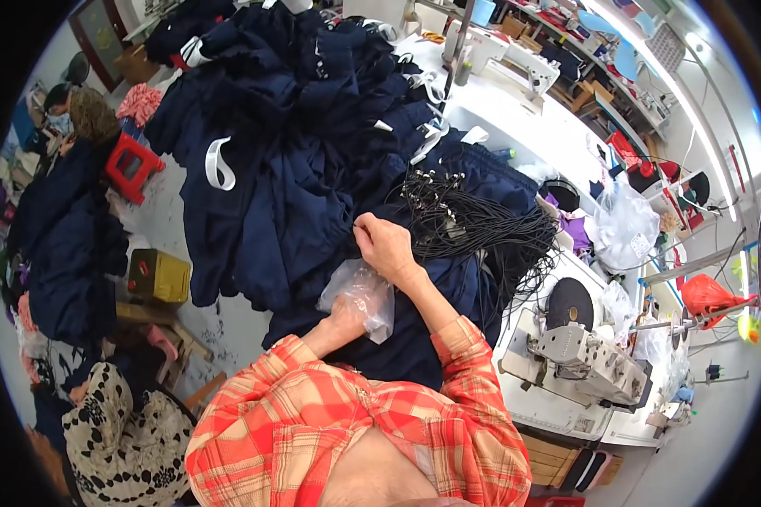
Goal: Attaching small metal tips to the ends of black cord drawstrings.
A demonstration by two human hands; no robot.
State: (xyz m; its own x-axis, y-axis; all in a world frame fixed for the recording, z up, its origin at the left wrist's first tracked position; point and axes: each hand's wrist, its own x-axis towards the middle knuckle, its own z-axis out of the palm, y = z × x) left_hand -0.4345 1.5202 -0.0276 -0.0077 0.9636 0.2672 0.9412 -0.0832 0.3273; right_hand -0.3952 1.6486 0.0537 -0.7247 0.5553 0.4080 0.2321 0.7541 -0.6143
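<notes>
My left hand (345, 318) is at a crumpled clear plastic bag (382, 314), its fingers partly covered by the film and seemingly closed on it. Just above and to the right, my right hand (385, 249) is closed, thumb and fingers pressed together at the navy garments (287, 228). Whatever its fingertips pinch is too small to make out. A large bundle of thin black cords (482, 215) with small shiny ends lies on the cloth right beside my right hand. White loops of tape (220, 165) hang on the navy pile.
At the right, a sewing machine (588, 359) stands on a white table. Another sewing machine (516, 68) is at the back. On the left floor are a red stool (133, 167) and a yellow tin (159, 276). A person (89, 114) sits at far left near more navy cloth (68, 245).
</notes>
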